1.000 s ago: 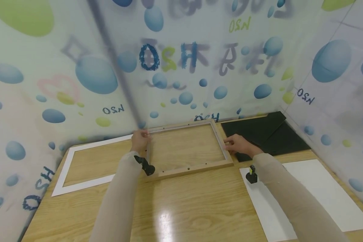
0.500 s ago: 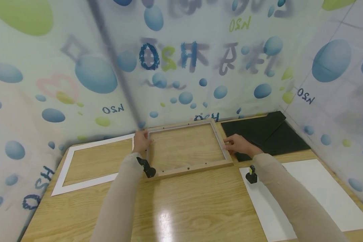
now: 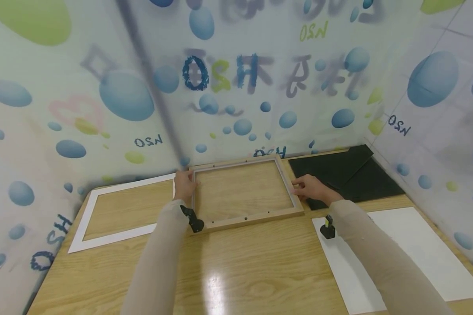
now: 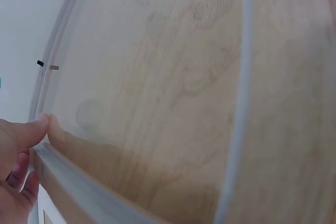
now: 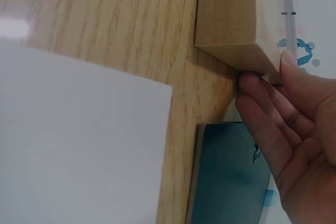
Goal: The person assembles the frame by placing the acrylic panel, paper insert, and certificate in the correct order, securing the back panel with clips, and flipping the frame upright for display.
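Head: left fingers (image 3: 189,176), right fingers (image 3: 299,181) grip wooden frame (image 3: 257,217).

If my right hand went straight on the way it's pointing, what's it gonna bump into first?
The wooden frame: your right hand is touching its right side. Beyond that, your left hand looks roughly opposite, though depth is hard to judge.

Long, plain sleeves in pale beige cover the arms, the left sleeve (image 3: 155,262) and the right sleeve (image 3: 382,253) both reaching the wrist with soft creases. At the left cuff sits a slim black device (image 3: 196,225) with a rounded end; by the right cuff, a blocky black device (image 3: 328,232) shows a small yellow-green patch. Left grip (image 3: 184,184) and right grip (image 3: 311,187) are bare.
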Demonstrator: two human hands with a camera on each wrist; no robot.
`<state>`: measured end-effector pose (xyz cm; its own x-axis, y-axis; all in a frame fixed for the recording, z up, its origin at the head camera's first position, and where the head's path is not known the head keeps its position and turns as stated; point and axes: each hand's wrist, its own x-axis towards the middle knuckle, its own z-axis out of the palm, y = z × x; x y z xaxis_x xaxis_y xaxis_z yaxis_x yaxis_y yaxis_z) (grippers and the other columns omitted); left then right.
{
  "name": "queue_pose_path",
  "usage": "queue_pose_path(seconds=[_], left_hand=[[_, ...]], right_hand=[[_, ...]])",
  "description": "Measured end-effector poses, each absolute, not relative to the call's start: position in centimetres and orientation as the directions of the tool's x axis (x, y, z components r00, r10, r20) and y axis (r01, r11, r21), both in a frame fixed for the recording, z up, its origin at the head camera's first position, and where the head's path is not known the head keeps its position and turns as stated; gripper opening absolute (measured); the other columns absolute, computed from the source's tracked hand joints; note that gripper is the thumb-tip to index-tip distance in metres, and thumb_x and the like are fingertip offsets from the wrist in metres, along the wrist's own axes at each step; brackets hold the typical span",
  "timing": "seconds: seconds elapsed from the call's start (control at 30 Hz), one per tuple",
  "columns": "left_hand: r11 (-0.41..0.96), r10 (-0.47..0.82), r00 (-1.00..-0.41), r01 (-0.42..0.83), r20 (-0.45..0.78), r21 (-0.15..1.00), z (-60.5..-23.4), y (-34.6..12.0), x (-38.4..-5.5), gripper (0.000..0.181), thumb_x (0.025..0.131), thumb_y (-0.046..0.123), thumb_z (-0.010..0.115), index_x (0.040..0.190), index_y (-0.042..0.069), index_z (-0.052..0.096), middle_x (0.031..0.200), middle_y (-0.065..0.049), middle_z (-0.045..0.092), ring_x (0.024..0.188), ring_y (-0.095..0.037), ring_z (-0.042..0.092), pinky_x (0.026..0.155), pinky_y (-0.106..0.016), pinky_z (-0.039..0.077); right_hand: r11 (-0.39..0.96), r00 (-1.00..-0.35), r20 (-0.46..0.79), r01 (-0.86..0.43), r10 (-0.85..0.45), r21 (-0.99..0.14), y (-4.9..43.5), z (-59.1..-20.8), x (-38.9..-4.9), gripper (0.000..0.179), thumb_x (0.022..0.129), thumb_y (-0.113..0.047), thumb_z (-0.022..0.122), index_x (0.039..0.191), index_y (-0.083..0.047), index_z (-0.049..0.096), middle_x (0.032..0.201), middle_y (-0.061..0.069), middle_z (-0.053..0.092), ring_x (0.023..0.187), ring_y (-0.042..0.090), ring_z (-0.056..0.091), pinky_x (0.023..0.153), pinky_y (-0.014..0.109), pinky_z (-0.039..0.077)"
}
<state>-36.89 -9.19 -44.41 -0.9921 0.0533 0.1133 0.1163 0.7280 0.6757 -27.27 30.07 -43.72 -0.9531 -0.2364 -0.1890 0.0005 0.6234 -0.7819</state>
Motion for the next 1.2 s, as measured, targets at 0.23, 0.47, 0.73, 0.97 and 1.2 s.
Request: queue_pose_path(seconds=[0.23,0.47,0.73,0.97,1.2], left_hand=[[0.696,0.034,-0.992,0.110,0.121,0.709,-44.6,-9.4,-36.5,0.035,0.079,0.001,0.069,0.111,-0.011,0.059,0.106,-0.024,0.050,0.096,-0.031,0.040,0.083,-0.043,0.037],[0.669,0.050,-0.986,0.150,0.158,0.728,-44.5,-10.5,-36.0,0.039,0.079,-0.002,0.067,0.114,-0.014,0.055,0.108,-0.029,0.055,0.092,-0.033,0.047,0.080,-0.043,0.041],[0.653,0.056,-0.987,0.150,0.151,0.743,-43.1,-11.6,-34.8,0.027,0.082,0.000,0.057,0.106,-0.012,0.062,0.099,-0.027,0.058,0.092,-0.036,0.052,0.079,-0.045,0.043],[0.643,0.037,-0.988,0.141,0.153,0.753,-42.6,-14.4,-34.0,0.029,0.082,-0.001,0.060,0.110,-0.011,0.060,0.098,-0.027,0.060,0.093,-0.037,0.056,0.079,-0.044,0.046],[0.658,0.017,-0.994,0.089,0.104,0.747,-42.4,-17.3,-32.8,0.032,0.085,0.004,0.060,0.114,-0.009,0.058,0.103,-0.026,0.058,0.096,-0.036,0.055,0.079,-0.042,0.045]], right_hand=[[0.631,-0.953,-0.189,-0.005,-0.239,-0.775,30.0,-43.6,-27.3,0.046,0.090,-0.007,0.057,0.126,0.017,0.042,0.078,0.015,0.062,0.070,0.022,0.064,0.065,0.037,0.053],[0.621,-0.950,-0.189,-0.006,-0.248,-0.784,29.5,-43.6,-27.4,0.045,0.090,-0.006,0.058,0.126,0.017,0.042,0.083,0.018,0.064,0.071,0.022,0.064,0.065,0.037,0.053],[0.630,-0.951,-0.194,0.000,-0.239,-0.777,29.9,-43.8,-27.3,0.044,0.090,-0.007,0.058,0.125,0.016,0.044,0.092,0.021,0.064,0.075,0.021,0.064,0.067,0.037,0.053],[0.634,-0.950,-0.200,0.004,-0.239,-0.773,29.8,-43.6,-27.1,0.046,0.090,-0.009,0.058,0.126,0.015,0.043,0.087,0.017,0.063,0.075,0.021,0.064,0.068,0.037,0.053],[0.635,-0.948,-0.196,-0.008,-0.251,-0.773,29.8,-43.5,-27.0,0.047,0.090,-0.010,0.058,0.127,0.015,0.043,0.092,0.019,0.064,0.077,0.021,0.063,0.069,0.037,0.053]])
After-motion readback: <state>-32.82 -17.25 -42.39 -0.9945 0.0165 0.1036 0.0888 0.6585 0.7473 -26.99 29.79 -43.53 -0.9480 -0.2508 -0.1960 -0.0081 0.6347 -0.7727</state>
